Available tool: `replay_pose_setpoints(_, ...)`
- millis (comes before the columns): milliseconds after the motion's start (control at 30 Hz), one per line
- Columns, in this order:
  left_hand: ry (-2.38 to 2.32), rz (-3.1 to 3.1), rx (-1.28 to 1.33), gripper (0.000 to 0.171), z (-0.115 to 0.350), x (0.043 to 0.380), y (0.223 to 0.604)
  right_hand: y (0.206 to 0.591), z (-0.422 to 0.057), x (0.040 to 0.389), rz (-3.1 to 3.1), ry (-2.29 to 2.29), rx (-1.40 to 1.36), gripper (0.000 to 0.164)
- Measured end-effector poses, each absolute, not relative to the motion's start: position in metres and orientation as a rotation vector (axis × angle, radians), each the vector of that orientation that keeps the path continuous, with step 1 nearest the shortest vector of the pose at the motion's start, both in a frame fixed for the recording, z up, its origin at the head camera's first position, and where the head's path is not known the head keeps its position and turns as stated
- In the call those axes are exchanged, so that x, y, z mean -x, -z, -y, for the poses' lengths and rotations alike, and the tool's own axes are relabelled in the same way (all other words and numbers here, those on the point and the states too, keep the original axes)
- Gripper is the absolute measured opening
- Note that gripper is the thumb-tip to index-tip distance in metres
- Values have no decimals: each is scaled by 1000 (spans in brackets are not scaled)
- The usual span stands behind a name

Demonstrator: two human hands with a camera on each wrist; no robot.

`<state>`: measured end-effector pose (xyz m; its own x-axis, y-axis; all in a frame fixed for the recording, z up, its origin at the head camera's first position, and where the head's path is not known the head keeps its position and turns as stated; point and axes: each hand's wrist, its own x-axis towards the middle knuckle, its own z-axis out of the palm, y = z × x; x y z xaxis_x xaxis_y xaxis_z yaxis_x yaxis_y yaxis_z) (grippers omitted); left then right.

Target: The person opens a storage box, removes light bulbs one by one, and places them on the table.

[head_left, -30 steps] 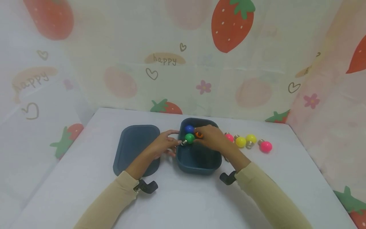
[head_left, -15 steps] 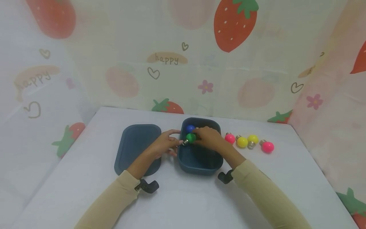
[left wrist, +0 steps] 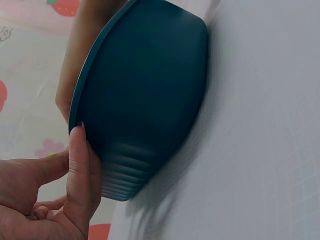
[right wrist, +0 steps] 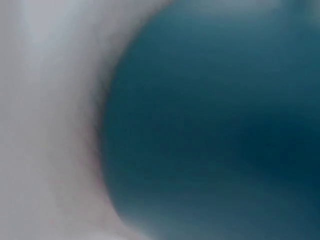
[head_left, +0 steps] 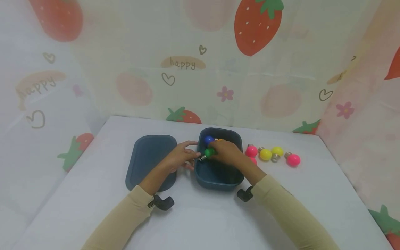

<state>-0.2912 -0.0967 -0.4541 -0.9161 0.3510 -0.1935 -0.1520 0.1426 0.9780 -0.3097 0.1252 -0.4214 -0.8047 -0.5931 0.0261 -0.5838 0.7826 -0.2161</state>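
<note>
Left of the box (head_left: 218, 185) lies a blue lid (head_left: 148, 158).

head view: soft, even, slightly hazy light
table (head_left: 200, 218): pale shadow toward its front edge, below the right sleeve (head_left: 290, 208)
left wrist view: dimmer, faint sheen on box (left wrist: 145, 75)
right wrist view: heavily blurred

head camera above; wrist cameras near box (head_left: 218, 186)

The word "happy" (head_left: 183, 64) stands on the back sheet (head_left: 147, 38) and left sheet (head_left: 22, 152).
</note>
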Motion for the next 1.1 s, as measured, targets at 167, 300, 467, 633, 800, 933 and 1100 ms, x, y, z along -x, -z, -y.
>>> replay_pose_setpoints(167,-1820,-2048,-187,62,97,292,455,424,-125,306,-2920,338,915,42)
replay_pose_setpoints(300,-1821,-2046,-191,62,97,291,453,425,-125,304,-2927,344,904,42)
replay_pose_setpoints(467,-1833,-2041,-195,62,97,290,452,426,-127,304,-2946,305,880,44)
replay_pose_setpoints(633,-1827,-2044,-197,62,98,290,451,425,-132,300,-2970,339,852,46)
replay_pose_setpoints(800,-1831,-2038,-192,62,97,290,451,420,-138,294,-2962,447,848,44)
replay_pose_setpoints(933,-1829,-2038,-208,62,97,290,451,417,-143,291,-2964,523,852,41)
replay_pose_setpoints(1100,-1837,-2022,-194,62,97,289,450,415,-151,288,-2972,614,855,42)
